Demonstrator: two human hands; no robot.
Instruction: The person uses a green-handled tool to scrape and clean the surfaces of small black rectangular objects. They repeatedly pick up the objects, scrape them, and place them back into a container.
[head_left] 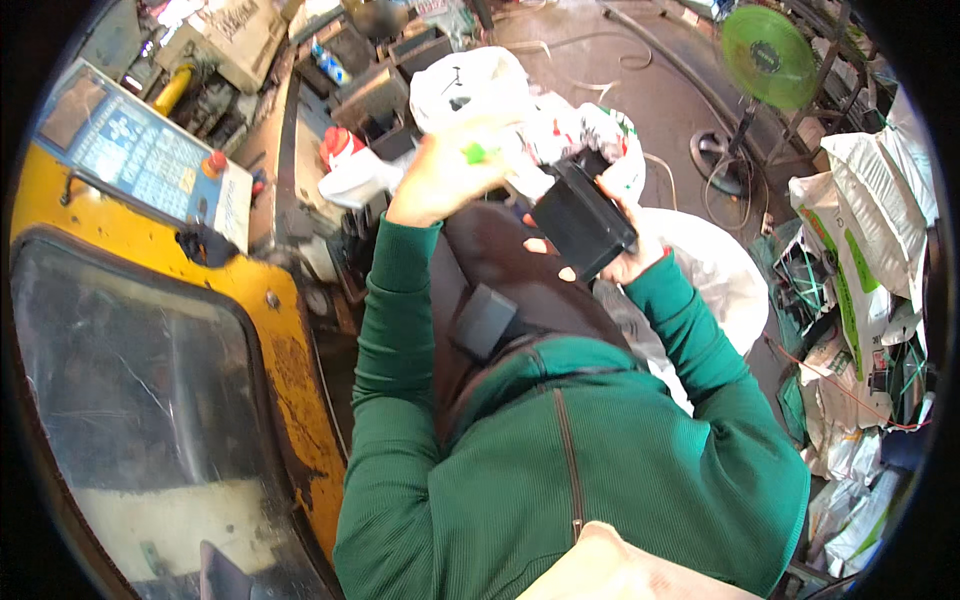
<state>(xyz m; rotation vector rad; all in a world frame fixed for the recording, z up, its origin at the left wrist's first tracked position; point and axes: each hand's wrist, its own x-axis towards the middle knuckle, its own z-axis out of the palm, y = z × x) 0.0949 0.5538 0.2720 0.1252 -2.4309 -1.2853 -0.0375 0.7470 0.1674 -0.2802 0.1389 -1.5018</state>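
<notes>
**Black rectangular box (583, 218) with a smooth, plastic-looking surface, held in the right hand (640, 245) above a seated person's lap**

The box lies tilted above the thighs, its long sides running obliquely. The right hand grips it from the side and beneath: fingertips show along its near-left edge, curled and slightly spread, while the palm supports the right end. The left hand (450, 170), bright with glare and blurred, is raised just beyond the box's upper left corner. Its fingers are bent toward a small vivid green object (476, 153); whether they pinch it cannot be told. A pale, blurred piece (530, 180) spans the gap between this hand and the box; its kind is unclear.

A dark grey rectangular block (485, 322) rests on the dark brown trousers (490, 245), near the hem of the ribbed green sweater (500, 450). Beyond the hands stands a rounded white plastic bag (470, 80); a larger translucent white bag (712, 280) bulges beside the right forearm. To the left, a white object with a red top (355, 182) lies near a yellow metal machine (275, 310) bearing a blue-and-white control panel (140, 150). At upper right stands a round green fan (768, 60), with stacked white sacks (860, 180) nearer the viewer.
</notes>
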